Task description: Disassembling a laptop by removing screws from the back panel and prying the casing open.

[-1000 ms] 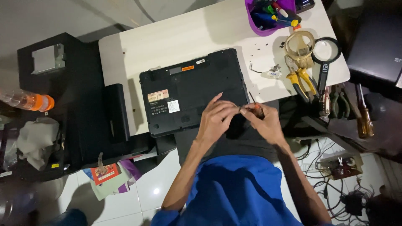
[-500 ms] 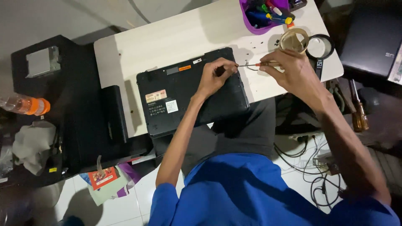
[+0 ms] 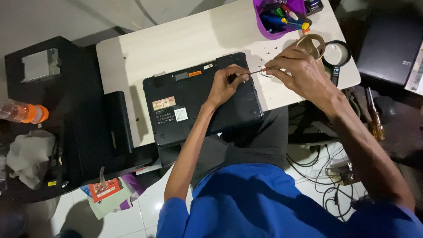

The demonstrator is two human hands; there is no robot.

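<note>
Head view, left to right: an orange-capped bottle [image 3: 22,112] and a crumpled cloth [image 3: 26,156] lie far left, well apart from the white table [image 3: 176,39]. A black upturned laptop [image 3: 189,99] overhangs the table's near edge. On its right rear corner rests the left hand [image 3: 227,83], fingers curled at a thin screwdriver [image 3: 257,70]. The right hand [image 3: 295,70] pinches the screwdriver's handle. A purple tool cup [image 3: 275,22] and tape rolls [image 3: 326,48] crowd the table's right end.
</note>
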